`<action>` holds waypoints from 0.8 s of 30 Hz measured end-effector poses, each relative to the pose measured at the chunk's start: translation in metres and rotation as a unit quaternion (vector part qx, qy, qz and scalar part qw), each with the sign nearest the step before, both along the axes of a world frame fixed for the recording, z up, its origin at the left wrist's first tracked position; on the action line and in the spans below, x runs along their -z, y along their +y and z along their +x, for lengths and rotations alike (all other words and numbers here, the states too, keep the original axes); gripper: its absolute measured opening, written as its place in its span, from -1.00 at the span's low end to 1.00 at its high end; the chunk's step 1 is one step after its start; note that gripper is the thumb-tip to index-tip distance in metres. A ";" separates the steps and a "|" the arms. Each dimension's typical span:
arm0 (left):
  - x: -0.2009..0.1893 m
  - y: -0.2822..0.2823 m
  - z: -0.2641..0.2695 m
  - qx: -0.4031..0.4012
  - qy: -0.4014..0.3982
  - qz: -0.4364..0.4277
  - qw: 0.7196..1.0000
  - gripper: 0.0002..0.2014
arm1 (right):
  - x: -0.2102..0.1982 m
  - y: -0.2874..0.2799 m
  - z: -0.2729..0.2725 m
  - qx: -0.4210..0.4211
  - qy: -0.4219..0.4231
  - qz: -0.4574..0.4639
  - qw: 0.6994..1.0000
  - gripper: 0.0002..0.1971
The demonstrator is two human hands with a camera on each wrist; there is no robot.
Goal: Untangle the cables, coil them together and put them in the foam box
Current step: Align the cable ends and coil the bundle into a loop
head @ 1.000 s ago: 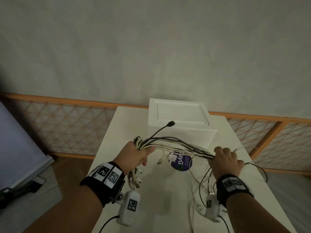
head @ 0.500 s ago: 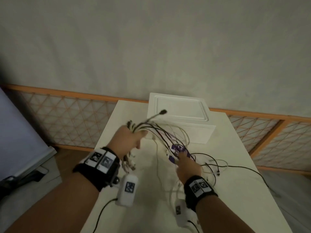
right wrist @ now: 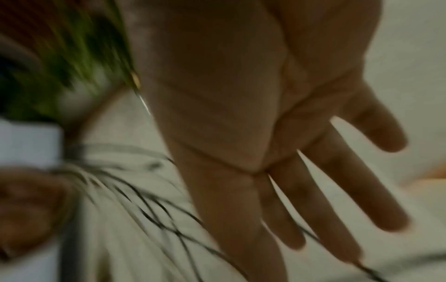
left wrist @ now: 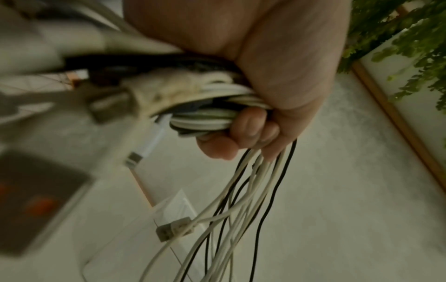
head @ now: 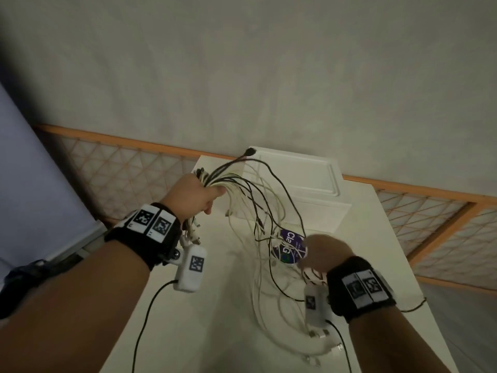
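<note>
Head view: left hand [head: 193, 197] fisted round cables [head: 258, 211] at 10 o'clock; foam box [head: 304, 184] at 12, lidded. Left wrist view: fingers [left wrist: 243, 126] clamped tight. Right wrist view: right hand [right wrist: 277, 152] splayed, empty; best swept down strands, combing slack before coiling.

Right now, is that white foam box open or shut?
Shut. The foam box wears its lid flat on top; the cables hang outside, bunched in the left hand.
</note>
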State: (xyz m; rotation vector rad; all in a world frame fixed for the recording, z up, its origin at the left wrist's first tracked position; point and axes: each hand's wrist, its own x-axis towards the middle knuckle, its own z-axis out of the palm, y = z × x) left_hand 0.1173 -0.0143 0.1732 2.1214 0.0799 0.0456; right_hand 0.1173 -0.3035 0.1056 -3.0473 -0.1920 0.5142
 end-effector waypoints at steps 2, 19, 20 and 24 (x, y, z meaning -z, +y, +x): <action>0.003 -0.006 -0.002 0.006 0.014 0.024 1.000 -0.47 | -0.029 0.021 -0.001 -0.004 -0.227 0.122 0.966 -0.70; 0.036 -0.013 -0.028 -0.041 0.022 -0.074 0.996 -0.47 | 0.098 -0.056 -0.020 0.105 0.120 -0.076 0.984 -0.57; 0.042 -0.014 -0.027 -0.044 0.041 -0.069 0.996 -0.46 | 0.084 -0.050 -0.014 0.089 0.134 -0.073 0.984 -0.49; 0.053 -0.029 -0.025 -0.040 0.073 -0.052 0.995 -0.49 | 0.009 -0.008 -0.004 0.001 -0.026 0.068 0.997 -0.42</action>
